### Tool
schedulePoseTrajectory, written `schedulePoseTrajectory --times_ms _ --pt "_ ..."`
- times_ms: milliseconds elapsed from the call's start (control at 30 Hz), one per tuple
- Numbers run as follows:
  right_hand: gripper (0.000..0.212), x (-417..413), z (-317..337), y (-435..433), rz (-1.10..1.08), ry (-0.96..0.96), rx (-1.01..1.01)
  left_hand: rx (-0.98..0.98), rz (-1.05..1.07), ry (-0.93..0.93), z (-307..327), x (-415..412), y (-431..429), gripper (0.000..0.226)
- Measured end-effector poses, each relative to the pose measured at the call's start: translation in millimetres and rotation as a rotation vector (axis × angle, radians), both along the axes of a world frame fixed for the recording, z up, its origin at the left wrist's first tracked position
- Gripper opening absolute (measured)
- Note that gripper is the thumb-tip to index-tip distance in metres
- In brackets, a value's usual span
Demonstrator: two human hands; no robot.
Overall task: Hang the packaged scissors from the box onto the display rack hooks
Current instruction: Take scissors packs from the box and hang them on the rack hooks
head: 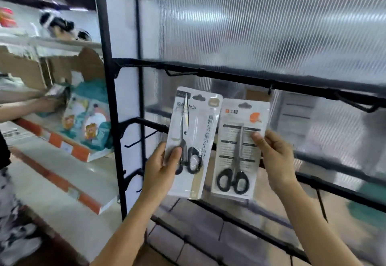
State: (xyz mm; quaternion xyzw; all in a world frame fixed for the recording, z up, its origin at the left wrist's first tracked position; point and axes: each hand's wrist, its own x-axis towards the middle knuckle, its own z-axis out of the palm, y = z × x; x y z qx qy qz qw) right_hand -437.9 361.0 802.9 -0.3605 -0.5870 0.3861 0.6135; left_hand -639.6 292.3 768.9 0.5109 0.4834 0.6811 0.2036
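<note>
In the lower middle of the frame, facing the display rack (108, 77), the left hand (161, 167) holds one scissors pack (194, 127) and the right hand (275, 157) pinches a second pack (236, 155), each grip closed tight, both below a bare hook (181, 74). Next, I'd judge: lift a pack's slot onto it.

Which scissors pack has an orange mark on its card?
The right pack, held by the right hand; the left pack in the left hand has none.
</note>
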Motion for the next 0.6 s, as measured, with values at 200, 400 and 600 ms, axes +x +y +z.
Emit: schedulePoseTrajectory --times_ms 200,400,600 --pt "0.009 -62 13 58 0.046 -0.056 0.057 0.061 0.073 0.071 12 -51 56 0.021" --pt "0.012 -108 12 85 0.04 -0.009 0.064 0.187 0.018 0.114 0 -102 90 0.041" --pt "0.013 -164 2 92 -0.049 0.013 0.081 0.243 -0.058 0.199 3 -166 117 0.033"
